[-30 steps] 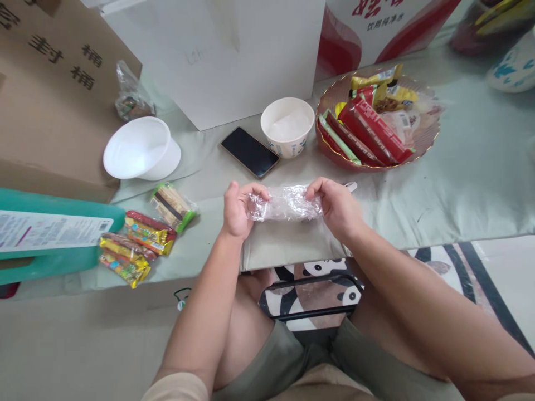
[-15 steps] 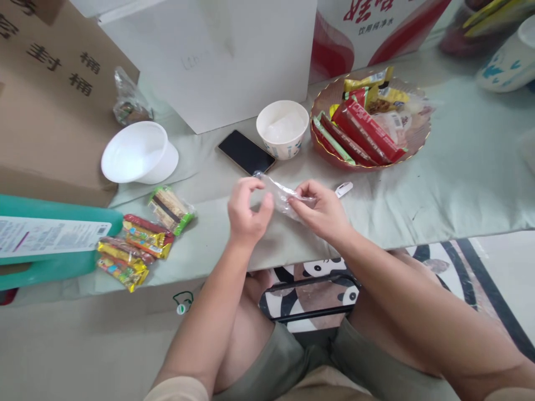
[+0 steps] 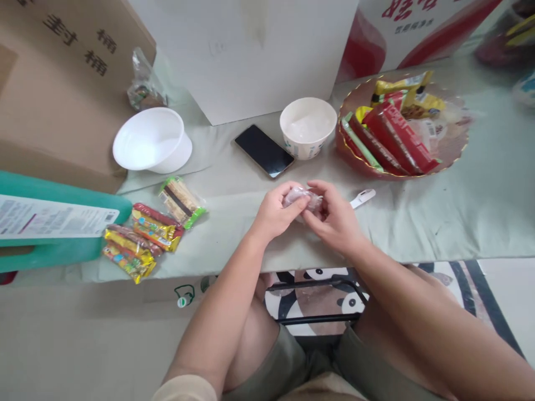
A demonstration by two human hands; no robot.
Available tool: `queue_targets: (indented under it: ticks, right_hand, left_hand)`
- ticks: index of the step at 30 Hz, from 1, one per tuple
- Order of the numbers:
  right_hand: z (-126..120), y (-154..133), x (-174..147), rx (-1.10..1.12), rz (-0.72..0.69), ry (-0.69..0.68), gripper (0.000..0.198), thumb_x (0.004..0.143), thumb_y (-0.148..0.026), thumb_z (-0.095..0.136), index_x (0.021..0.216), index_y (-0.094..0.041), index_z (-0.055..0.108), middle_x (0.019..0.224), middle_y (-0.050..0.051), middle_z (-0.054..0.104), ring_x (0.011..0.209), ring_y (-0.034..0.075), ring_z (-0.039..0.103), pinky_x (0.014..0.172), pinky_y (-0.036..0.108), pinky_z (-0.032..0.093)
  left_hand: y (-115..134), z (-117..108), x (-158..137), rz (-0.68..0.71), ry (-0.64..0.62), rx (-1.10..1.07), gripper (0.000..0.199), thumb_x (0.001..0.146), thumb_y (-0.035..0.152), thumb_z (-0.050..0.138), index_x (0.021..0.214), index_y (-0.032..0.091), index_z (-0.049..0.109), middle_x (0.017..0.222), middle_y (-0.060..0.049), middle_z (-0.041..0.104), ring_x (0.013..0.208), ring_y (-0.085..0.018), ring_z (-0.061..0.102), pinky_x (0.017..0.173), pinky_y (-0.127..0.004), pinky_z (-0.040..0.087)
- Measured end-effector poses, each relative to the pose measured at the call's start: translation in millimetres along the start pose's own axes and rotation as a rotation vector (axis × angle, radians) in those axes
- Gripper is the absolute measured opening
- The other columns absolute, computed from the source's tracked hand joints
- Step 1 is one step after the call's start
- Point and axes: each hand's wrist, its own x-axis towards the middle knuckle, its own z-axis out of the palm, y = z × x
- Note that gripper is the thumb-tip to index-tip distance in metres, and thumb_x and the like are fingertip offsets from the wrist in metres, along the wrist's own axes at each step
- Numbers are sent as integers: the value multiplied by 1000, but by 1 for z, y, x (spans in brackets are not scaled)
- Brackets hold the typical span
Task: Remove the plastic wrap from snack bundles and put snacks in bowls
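Observation:
Both hands are together over the near part of the cloth-covered table, crumpling a clear plastic wrapper (image 3: 297, 194) between them. My left hand (image 3: 278, 210) is closed on it, thumb pressed across the plastic. My right hand (image 3: 333, 216) curls around the wrapper's other side; part of the plastic is hidden by its fingers. Just behind the hands lies a dark phone (image 3: 264, 150), and beside it stands a paper bowl (image 3: 307, 146) with something clear or whitish inside. A small white plastic piece (image 3: 363, 197) rests to the right of my right hand.
A gold-rimmed basket (image 3: 346, 149) holds several snack packs. At left are a white plastic bowl (image 3: 180, 146), a green-edged snack pack (image 3: 183, 203), several yellow-red snack packs (image 3: 156, 227), a green jug (image 3: 83, 250) and a cardboard box (image 3: 75, 111). A white box (image 3: 251, 67) stands behind.
The stretched-out wrapper is now bunched up between the hands. My left hand has come from apart to closed on it. The view has shifted a little, so things sit differently in frame.

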Motion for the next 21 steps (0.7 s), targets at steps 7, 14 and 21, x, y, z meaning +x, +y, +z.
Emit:
queue_targets:
  ticks: [7,14,21]
  right_hand:
    - [8,-6,16,-96,-172,256,13,86,-21,64,79,-25,53,81,0,62,74,17,56,68,32,43]
    - [15,-16,21,-245,-252,361,19,83,-18,65,75,-26,50,67,-3,52,58,14,46,55,31,35]
    - [-10,-37,49,-564,-474,426,17,77,-19,70,75,-25,54,67,-4,53,57,13,46,54,29,35]
  left_hand:
    - [2,-14,-4,102,114,137,39,87,39,71,120,25,55,83,0,68,69,-15,62,66,-28,46]
    - [6,-31,4,219,323,234,15,97,36,50,92,23,55,64,4,55,57,-13,51,60,-28,37]
    - [16,-29,3,189,237,276,25,92,31,49,68,22,48,58,5,48,55,-11,43,59,-27,33]
